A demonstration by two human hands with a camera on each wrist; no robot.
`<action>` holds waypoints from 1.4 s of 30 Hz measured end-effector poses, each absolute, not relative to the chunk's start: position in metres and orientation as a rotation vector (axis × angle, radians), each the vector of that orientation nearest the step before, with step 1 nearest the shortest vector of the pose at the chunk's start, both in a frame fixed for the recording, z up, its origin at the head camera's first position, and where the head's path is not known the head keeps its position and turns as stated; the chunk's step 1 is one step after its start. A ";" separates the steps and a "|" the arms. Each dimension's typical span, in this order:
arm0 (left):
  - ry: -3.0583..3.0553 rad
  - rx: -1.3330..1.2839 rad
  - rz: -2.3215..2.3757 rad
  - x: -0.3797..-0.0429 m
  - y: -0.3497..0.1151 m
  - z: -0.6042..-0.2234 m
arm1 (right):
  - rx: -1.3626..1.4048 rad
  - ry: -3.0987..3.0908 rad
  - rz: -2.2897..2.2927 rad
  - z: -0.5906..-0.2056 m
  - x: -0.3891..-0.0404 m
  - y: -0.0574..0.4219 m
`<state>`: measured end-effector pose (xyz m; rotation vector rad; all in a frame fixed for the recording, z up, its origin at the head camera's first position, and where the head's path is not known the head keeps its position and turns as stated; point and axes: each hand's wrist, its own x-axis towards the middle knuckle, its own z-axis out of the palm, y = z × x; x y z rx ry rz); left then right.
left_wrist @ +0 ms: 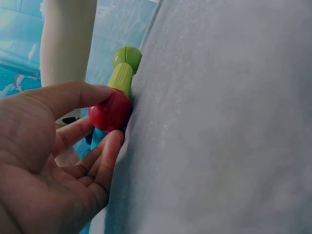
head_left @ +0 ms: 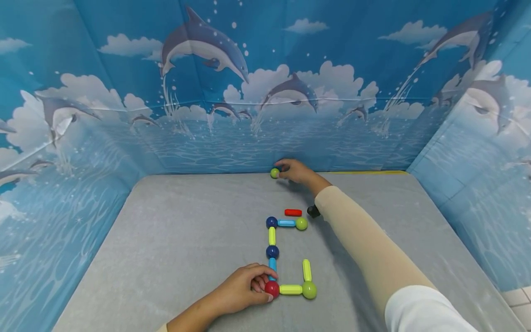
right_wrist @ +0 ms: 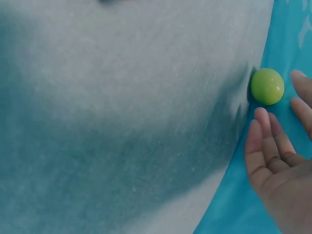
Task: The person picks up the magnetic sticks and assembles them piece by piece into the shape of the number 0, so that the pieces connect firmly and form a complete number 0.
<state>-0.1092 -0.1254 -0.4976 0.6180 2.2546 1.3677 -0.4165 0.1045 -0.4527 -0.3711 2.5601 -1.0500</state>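
At the table's near part, my left hand (head_left: pixel 244 288) holds a red ball (head_left: pixel 272 289), thumb on one side and fingers curled on the other. That ball is the corner of a joined chain of balls and rods: a yellow-green rod (head_left: pixel 291 289) runs right to a green ball (head_left: pixel 309 290), and a blue rod (head_left: pixel 272 267) runs away to a dark blue ball (head_left: pixel 272 251). At the table's far edge, my right hand (head_left: pixel 296 171) reaches beside a loose green ball (right_wrist: pixel 267 86). In the right wrist view its fingers are spread around the ball, with a gap showing.
A loose red rod (head_left: pixel 293 212) lies beyond the chain's far blue rod (head_left: pixel 286 223). A small black object (head_left: pixel 313 211) sits partly behind the right sleeve. From the near green ball, another yellow-green rod (head_left: pixel 306 270) points away. A dolphin-print curtain (head_left: pixel 232 138) borders the grey table.
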 end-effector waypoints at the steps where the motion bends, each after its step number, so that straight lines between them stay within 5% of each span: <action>1: 2.254 0.620 1.369 -0.109 -0.125 -0.498 | -0.383 2.563 -1.016 -0.452 -0.416 0.104; 32: 2.261 0.632 1.366 -0.108 -0.125 -0.499 | -0.359 2.636 -1.008 -0.448 -0.405 0.125; 42: 2.247 0.618 1.366 -0.107 -0.125 -0.499 | -0.432 2.642 -1.104 -0.432 -0.371 0.138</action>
